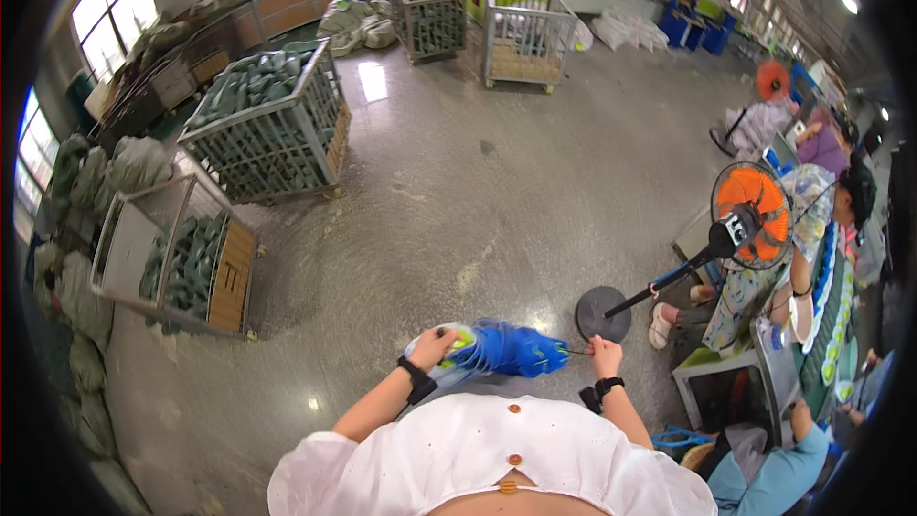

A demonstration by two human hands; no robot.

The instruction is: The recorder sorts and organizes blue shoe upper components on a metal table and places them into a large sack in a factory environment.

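At six o'clock, just above the white shirt, a blue bundle (521, 349) with yellow-green patches is held up off the concrete floor (411, 210). The left hand (435, 349) grips its left end; the right hand (605, 358) pinches a thin dark cord (579, 353) at the other end. An orange-bladed pedestal fan (753, 215) stands at three o'clock. Slatted carts holding dark green pieces stand at ten o'clock (a large cart (272, 148)) and nine o'clock (a smaller, wood-panelled cart (232, 272)).

Grey floor (430, 201), wheeled carts (229, 272), fan (734, 229), apparently sacks (629, 32)
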